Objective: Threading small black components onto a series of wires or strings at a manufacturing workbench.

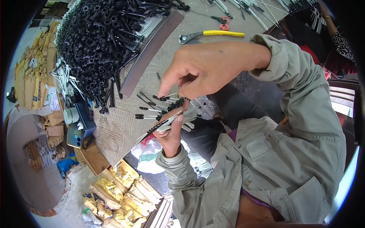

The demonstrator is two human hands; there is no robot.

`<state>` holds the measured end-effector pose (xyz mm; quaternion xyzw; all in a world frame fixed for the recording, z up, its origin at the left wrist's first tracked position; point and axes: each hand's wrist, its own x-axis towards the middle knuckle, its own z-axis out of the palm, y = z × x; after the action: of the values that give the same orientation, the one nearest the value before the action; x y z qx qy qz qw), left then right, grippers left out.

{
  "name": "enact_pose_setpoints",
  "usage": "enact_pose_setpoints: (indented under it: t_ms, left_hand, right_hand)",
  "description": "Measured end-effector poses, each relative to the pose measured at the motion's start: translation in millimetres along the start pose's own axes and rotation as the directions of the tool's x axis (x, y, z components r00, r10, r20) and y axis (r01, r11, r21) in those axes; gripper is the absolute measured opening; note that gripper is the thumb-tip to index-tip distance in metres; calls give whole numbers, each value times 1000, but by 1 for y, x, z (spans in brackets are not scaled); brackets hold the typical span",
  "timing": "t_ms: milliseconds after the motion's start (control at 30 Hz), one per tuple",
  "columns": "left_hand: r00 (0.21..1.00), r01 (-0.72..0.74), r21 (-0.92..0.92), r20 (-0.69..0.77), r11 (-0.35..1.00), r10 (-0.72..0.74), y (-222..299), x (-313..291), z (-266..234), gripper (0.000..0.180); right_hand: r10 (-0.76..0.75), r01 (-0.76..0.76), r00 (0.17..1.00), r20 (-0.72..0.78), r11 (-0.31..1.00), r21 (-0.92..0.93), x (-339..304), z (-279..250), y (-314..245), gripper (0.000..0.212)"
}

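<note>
My left hand (173,133) is closed round a bunch of thin rods with black ends (151,110), which fan out over the table's edge. Just above it, my right hand (213,68) is bent down with thumb and forefinger close together, pinching a thin pale rod (173,94). A small black end piece shows by the forefinger's tip. The palm and the other fingers of the right hand are hidden. Beyond the right hand lie cutting pliers (213,34) with yellow handles.
A large heap of black plastic parts (95,41) covers the patterned table's (114,131) far left, beside a dark flat bar (152,53). Red-handled scissors (224,23) and loose rods (251,11) lie farther back. A phone (75,136) stands at the left edge. Wrapped packs (118,190) sit below; another person's arm (329,17) shows far right.
</note>
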<state>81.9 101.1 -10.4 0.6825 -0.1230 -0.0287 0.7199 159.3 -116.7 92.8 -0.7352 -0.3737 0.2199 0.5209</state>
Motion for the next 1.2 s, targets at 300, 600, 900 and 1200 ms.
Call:
enact_pose_setpoints:
  t_ms: [300,600,900,1200]
  left_hand:
    - [999,40,19,0,999,-40,-2,-4,-5,18]
    - [1000,21,8,3,1000,-21,6,-1,-2,16]
    - [998,-61,-59,-22,996,59,7,0,4,25]
    - [999,0,-98,-37,995,-4,-8,-5,-2,27]
  right_hand:
    - [-57,65,986,-154,997,50,-2,9,4,22]
    - [-71,55,967,-244,996,-74,-3,24,1,20]
    - [-71,72,982,-174,997,2,-3,21,4,25]
    - [-134,125,985,-109,988,-90,-5,16,1,28]
